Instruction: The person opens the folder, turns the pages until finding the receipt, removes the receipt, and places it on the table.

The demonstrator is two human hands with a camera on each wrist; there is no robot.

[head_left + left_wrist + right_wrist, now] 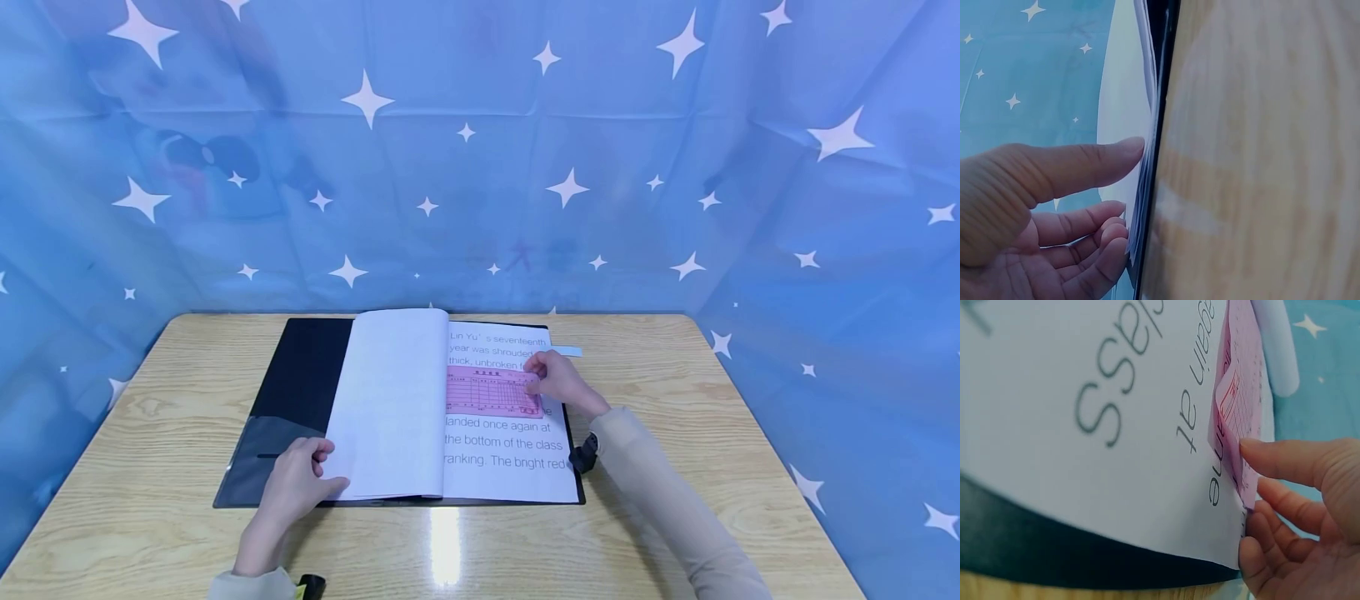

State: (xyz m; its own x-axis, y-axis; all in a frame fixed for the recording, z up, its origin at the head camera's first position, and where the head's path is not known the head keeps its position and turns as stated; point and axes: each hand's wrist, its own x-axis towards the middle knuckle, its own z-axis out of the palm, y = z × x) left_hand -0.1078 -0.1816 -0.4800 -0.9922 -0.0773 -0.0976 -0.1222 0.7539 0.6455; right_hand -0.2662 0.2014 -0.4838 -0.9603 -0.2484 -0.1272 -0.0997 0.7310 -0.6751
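A black folder (307,367) lies spread on the table with printed white pages (502,483) in it. One blank white leaf (393,400) is turned to the left side. On the right page lies a pink form slip (491,392) with a printed grid. My right hand (558,379) pinches the slip's right end; in the right wrist view the slip (1244,394) bulges up a little from the page. My left hand (296,479) rests at the lower left edge of the turned leaf. Its thumb (1125,153) touches the paper and its fingers are loosely bent.
A pale blue tab (566,351) sticks out past the folder's upper right side. The wooden table (637,350) has a light glare near its front. Behind and beside it hangs a blue curtain (465,208) with white stars.
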